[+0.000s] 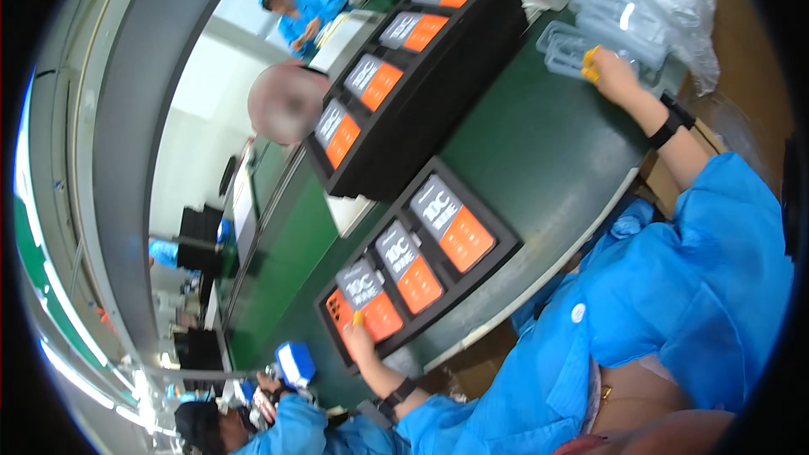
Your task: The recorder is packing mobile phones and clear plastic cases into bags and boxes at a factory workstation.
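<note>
— Where was the phone point(337, 312) placed?

— At the left end of the black tray point(503, 244), camera side up. Its lower part was reached by the left hand point(361, 344); whether phone or overlying sheet point(364, 286) was gripped by the fingers could not be told.

— How was the phone judged to handle?

— As rigid, fairly light, slick and easily scratched; best held by its long edges.

— And farther right?

— Clear cases point(563, 46), probably light and flexible, were met by the right hand point(619, 80), its fingers bent; a firm hold could not be confirmed.
</note>
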`<state>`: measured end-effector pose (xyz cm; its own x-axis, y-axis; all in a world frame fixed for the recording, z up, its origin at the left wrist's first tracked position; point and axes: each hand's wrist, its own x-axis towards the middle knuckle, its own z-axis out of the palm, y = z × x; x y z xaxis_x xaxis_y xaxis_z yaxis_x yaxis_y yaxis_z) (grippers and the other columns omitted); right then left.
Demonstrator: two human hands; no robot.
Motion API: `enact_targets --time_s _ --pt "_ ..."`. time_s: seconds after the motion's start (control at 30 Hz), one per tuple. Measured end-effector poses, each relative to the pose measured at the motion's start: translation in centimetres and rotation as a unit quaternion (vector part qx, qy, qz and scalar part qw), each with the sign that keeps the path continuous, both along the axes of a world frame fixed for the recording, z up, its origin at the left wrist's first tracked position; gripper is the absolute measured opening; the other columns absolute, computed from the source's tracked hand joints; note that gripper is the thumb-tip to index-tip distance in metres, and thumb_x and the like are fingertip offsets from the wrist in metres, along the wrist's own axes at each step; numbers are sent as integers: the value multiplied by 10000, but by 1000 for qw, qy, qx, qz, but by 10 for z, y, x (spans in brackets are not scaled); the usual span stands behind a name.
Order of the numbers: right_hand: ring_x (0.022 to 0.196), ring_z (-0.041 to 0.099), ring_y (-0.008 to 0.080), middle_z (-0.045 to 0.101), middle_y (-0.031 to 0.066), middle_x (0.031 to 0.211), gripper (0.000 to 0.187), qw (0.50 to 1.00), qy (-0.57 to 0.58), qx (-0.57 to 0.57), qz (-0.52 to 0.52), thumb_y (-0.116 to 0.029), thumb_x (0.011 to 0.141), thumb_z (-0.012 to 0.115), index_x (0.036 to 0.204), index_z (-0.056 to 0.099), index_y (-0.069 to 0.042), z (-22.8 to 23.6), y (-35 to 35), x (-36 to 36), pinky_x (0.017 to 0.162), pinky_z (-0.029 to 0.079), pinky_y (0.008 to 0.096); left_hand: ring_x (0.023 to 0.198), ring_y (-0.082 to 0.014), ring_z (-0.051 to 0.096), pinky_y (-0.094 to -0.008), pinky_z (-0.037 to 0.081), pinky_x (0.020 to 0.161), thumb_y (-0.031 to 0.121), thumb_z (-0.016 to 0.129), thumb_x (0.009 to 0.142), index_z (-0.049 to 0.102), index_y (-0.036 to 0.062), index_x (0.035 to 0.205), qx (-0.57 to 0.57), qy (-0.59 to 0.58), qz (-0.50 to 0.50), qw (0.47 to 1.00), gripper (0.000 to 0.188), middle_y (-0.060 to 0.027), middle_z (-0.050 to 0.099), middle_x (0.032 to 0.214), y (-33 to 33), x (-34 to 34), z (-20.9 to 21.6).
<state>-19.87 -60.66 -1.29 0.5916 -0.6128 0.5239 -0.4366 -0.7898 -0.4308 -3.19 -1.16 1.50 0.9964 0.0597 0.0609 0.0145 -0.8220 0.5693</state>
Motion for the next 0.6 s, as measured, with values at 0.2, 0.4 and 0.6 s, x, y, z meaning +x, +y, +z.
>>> enact_targets --time_s 0.2,0.4,0.6 --pt "664 540 296 549 118 710 212 995 -101 20 11 -229 714 614 734 516 -42 31 -2 2 574 427 356 762 -350 558 -435 426 667 221 471 753 523 2 882 240 -63 150 957 259 -181 577 760 -46 -30 23" --pt "596 531 222 534 81 644 176 929 -7 22 369 -171 653 651 661 522 -53 54 49 -24 520 412 319 838 -334 515 -420 419 686 355 522 767 491 17 890 278 -168 215 921 361 -183 541 864 -10 -31 29" --pt "572 521 243 533 65 597 251 877 65 50 473 -277 643 673 572 548 -71 -2 66 -52 474 392 334 882 -365 528 -425 429 734 453 442 789 520 -62 952 238 -17 110 965 546 -258 541 936 43 7 -19"
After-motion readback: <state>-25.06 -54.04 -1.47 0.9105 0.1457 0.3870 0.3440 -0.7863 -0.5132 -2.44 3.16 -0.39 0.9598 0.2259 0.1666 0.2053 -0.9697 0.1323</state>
